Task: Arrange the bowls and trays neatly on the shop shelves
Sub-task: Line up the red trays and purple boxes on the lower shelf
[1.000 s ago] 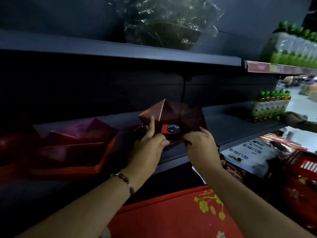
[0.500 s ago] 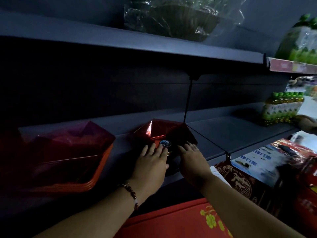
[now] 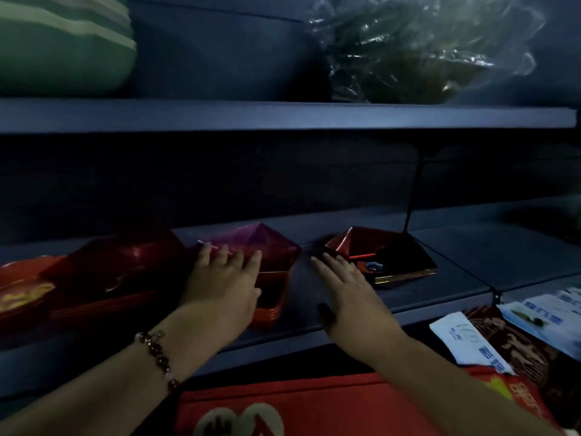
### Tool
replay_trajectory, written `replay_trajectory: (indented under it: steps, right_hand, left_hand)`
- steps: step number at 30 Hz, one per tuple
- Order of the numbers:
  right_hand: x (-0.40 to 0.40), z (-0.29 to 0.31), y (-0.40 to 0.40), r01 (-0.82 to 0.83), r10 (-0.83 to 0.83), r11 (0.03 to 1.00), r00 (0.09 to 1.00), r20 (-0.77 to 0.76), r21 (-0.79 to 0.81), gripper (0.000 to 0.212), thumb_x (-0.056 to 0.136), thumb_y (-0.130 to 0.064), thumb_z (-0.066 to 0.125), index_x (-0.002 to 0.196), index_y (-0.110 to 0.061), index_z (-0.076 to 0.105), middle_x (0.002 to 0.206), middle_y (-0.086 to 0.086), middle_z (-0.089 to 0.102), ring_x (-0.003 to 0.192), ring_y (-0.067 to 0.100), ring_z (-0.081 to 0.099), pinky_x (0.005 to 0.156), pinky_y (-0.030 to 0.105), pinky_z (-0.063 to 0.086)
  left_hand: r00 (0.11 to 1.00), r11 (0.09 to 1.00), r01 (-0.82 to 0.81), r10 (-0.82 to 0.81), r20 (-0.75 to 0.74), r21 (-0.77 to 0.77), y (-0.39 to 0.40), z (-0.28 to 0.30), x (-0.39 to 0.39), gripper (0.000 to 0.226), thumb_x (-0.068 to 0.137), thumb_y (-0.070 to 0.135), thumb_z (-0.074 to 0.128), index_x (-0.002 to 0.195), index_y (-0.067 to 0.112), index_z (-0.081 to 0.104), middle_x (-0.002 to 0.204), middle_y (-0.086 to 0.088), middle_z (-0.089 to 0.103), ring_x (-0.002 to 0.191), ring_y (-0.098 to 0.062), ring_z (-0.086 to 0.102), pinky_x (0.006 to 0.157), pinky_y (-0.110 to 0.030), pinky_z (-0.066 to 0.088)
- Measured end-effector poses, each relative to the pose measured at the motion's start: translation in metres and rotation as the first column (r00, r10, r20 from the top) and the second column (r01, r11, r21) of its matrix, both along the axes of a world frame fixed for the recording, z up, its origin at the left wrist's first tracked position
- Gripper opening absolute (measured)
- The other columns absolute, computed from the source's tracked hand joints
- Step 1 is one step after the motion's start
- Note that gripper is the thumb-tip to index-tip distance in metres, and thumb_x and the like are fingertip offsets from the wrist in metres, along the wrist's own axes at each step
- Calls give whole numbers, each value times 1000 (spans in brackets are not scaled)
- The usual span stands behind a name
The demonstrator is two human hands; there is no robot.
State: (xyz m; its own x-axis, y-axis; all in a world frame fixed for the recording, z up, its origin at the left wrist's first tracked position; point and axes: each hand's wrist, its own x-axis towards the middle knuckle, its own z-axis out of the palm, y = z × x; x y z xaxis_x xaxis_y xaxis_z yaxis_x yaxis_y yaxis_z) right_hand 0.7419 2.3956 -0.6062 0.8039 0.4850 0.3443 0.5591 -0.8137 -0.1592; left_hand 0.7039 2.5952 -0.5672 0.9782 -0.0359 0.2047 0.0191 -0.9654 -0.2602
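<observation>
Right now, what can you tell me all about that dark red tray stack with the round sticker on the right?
The tray stack is a pile of angular, faceted trays, glossy like plastic, dark red with thin gold edges showing along the front. A round blue-and-white sticker sits on its near side. It sits on the shelf, just left of the wire divider and apart from the purple stack on its left. The right hand is open, its fingertips at the stack's near left edge; whether they touch is unclear.

Shop: dark display shelves (image 3: 283, 116), stacked trays (image 3: 270, 265), wrapped goods (image 3: 408, 51).
</observation>
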Motion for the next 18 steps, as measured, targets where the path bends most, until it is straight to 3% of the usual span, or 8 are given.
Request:
replay_trajectory:
  steps: [3,5,8,9,11,15,17,18]
  right_hand:
    - [-6,-3,32,-38,47,993,996,-72,116,77,92,-24,55,154,-26,10,161,-2,7,148,18,4,116,23,-6]
    - [-14,-3,48,-16,93,920,980,-178,392,73,88,-22,61,150,-30,24,156,-6,25,144,14,22,118,26,15]
    - [-35,8,65,217,225,560,889,-399,800,45,89,-31,63,130,-41,45,126,-16,57,115,4,55,100,27,44]
    - [-41,11,69,328,295,416,833,-467,848,41,90,-37,62,127,-40,48,120,-13,61,108,6,59,98,30,47]
    - [-50,11,69,493,424,193,737,-526,848,35,89,-39,63,122,-32,56,112,-2,68,102,17,66,97,41,50]
    - [-77,-11,62,558,372,-4,771,-517,830,31,87,-3,55,110,-20,68,96,13,74,90,29,70,86,44,55]
    - [-97,-34,55,606,370,-120,762,-531,787,34,87,3,53,110,-17,68,96,16,74,90,32,70,83,43,54]
    - [-106,-45,50,630,376,-168,752,-542,758,35,87,4,53,112,-17,68,97,16,74,91,33,70,85,43,53]
  left_hand:
    - [996,994,69,-64,59,-86,30,-3,-11,34,103,41,32,127,23,49,123,3,62,114,-17,55,101,-30,32]
    - [980,980,159,-141,138,-124,37,-1,-17,25,103,39,36,104,22,54,104,5,66,94,-15,60,78,-26,34]
    - [939,953,272,-234,251,-132,39,-9,-28,14,93,34,61,87,22,60,83,6,67,75,-15,64,68,-27,39]
    - [910,940,324,-279,308,-105,37,-15,-33,16,84,32,72,77,23,61,71,6,65,63,-15,63,63,-26,42]
    - [820,879,466,-387,422,-99,33,-31,-46,16,81,29,66,67,25,61,61,8,60,53,-14,57,60,-27,42]
    - [778,782,571,-420,467,-248,14,-69,-78,23,87,36,53,81,26,73,82,11,69,77,-12,64,86,-28,40]
    - [851,792,488,-338,402,-367,3,-85,-98,35,91,51,49,101,29,73,114,4,69,112,-18,60,108,-38,30]
    - [894,797,418,-273,356,-437,1,-88,-107,45,92,60,41,122,34,64,139,-2,54,134,-24,42,116,-43,17]
